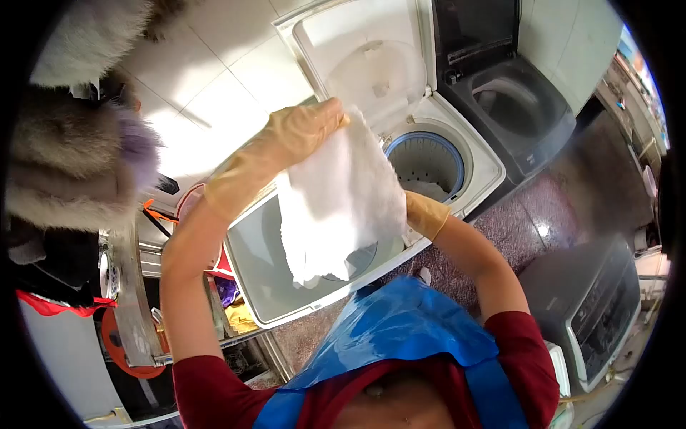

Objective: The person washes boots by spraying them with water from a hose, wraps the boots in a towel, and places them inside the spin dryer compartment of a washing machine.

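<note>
A white cloth (343,193) with a scalloped edge hangs spread out over the twin-tub washing machine (275,318). My left hand (307,129), in a translucent yellowish rubber glove, is closed on its upper corner. At the cloth's right edge, my right hand (425,213) in a matching glove grips it, the fingers mostly hidden behind the fabric. Below the cloth lies the wide wash tub (268,286), pale grey inside. To the right, the round spin tub (427,161) with a blue rim stands uncovered, its lid (368,53) raised.
A dark top-loading washer (511,107) adjoins on the right. Another grey machine (589,307) stands at lower right. Furry items (71,143) hang at the left, above a wooden ledge (132,307). A blue apron (400,322) covers my front.
</note>
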Action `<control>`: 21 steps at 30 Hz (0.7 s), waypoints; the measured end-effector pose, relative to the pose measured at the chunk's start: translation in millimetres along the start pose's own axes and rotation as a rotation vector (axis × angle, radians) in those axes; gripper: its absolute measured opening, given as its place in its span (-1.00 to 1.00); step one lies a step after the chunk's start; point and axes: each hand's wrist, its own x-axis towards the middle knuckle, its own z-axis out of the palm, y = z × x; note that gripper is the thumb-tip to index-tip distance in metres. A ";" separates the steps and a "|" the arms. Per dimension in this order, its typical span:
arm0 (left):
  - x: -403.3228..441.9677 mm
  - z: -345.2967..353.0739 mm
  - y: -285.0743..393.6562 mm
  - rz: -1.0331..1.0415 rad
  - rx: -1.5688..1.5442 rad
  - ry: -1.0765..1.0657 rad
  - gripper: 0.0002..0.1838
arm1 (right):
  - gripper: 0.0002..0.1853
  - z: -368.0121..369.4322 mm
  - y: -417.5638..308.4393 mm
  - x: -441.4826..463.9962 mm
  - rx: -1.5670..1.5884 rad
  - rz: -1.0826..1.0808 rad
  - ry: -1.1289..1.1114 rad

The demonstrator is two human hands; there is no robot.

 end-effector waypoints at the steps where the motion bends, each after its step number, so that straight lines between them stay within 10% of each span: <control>1: 16.0 16.9 -6.2 -0.003 -0.001 0.004 -0.52 | -0.57 -1.3 9.5 -2.3 -0.008 0.002 0.037; 5: 23.4 56.4 -18.5 -0.287 -0.027 0.146 -0.30 | -0.56 -11.8 39.4 -11.8 -0.047 0.007 0.110; 7: 10.5 97.7 -52.5 -0.276 -0.507 0.359 -0.16 | -0.55 -18.6 53.7 -17.3 -0.065 0.007 0.105; 13: -81.1 274.4 -62.8 -0.127 -1.307 0.569 -0.55 | -0.56 -49.7 67.6 -33.1 -0.051 0.069 0.041; 15: -90.6 280.7 -50.5 -0.281 -1.692 0.287 -0.67 | -0.53 -57.0 36.8 -34.2 -0.145 0.149 0.030; 21: -99.7 266.1 -65.0 -0.161 -1.747 0.372 -0.83 | -0.50 -39.1 -25.6 -34.7 -0.200 0.204 0.034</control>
